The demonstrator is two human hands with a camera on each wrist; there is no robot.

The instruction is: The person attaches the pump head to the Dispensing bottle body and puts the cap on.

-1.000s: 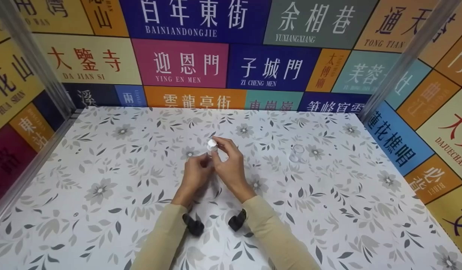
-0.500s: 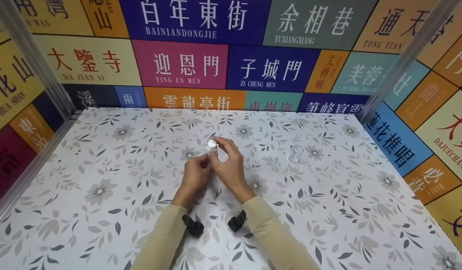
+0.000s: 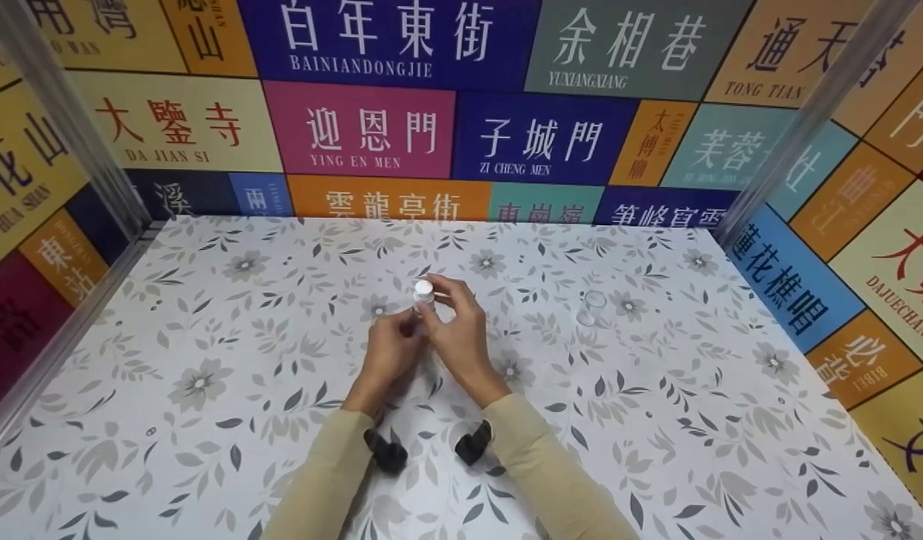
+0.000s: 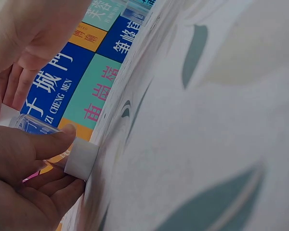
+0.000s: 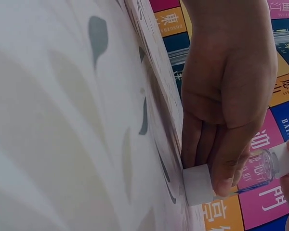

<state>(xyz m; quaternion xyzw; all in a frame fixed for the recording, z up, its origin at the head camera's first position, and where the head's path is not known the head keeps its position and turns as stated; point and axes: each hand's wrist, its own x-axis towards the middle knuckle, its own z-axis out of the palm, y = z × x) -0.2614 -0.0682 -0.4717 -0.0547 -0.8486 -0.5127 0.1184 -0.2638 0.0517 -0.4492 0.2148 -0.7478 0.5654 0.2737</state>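
Note:
A small clear bottle [image 4: 38, 126] stands between both hands, with a white cap [image 3: 424, 288] at its top and a white cap-like piece [image 4: 82, 159] at its lower end, right at the tabletop. My left hand [image 3: 392, 346] grips the bottle low down, thumb along the clear wall in the left wrist view. From the other side my right hand [image 3: 463, 334] pinches the upper white cap, its fingertips showing at the edge of the right wrist view. In the head view the fingers cover much of the bottle's body.
A clear, glass-like cylinder [image 3: 592, 307] stands on the table to the right of the hands. The table [image 3: 206, 465] has a white leaf-and-flower cover. Colourful sign-printed walls [image 3: 360, 127] and metal posts [image 3: 813, 120] enclose its back and sides.
The hands and bottle stay almost in place; the fingers of the right hand shift only slightly around the white cap.

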